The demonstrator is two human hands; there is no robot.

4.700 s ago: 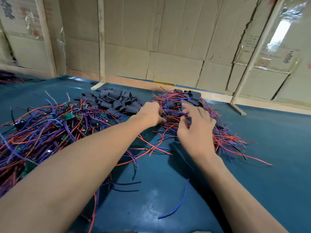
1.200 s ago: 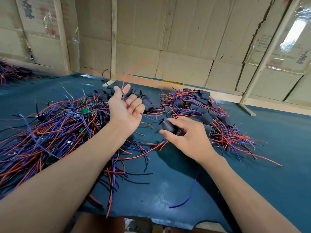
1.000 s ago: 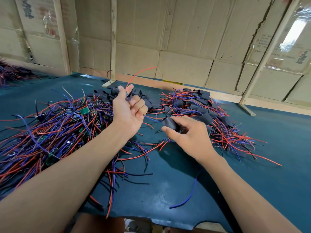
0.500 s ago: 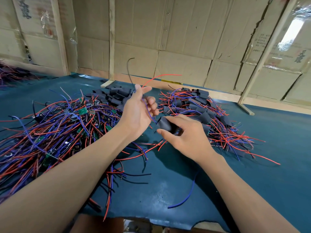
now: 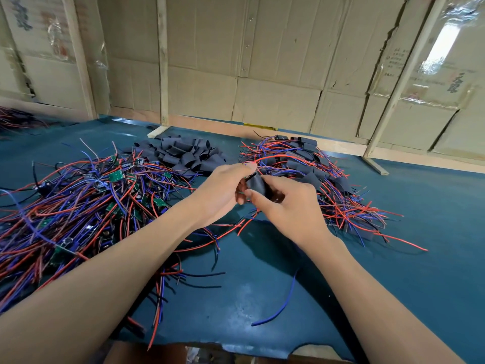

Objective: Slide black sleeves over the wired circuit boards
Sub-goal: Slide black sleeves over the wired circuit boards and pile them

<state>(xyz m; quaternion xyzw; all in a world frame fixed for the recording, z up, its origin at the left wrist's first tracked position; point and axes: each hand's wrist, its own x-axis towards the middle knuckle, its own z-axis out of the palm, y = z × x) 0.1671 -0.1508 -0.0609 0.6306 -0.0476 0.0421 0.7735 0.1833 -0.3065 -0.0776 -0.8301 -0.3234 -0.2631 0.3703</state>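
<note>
My right hand grips a black sleeve above the table's middle. My left hand pinches a wired circuit board at the sleeve's left opening; the board itself is mostly hidden, and its red and blue wires trail up to the right. A heap of bare green boards with red and blue wires lies to the left. Loose black sleeves are piled behind the hands. Sleeved boards with their wires lie in a pile on the right.
The blue mat covers the table, with a torn front edge. A loose blue wire and a black wire lie near me. Cardboard walls and wooden posts close off the back.
My left hand has carried the wired board rightward to meet the sleeve in my right hand. The two hands are now together, and the wires have swung over to the right.
</note>
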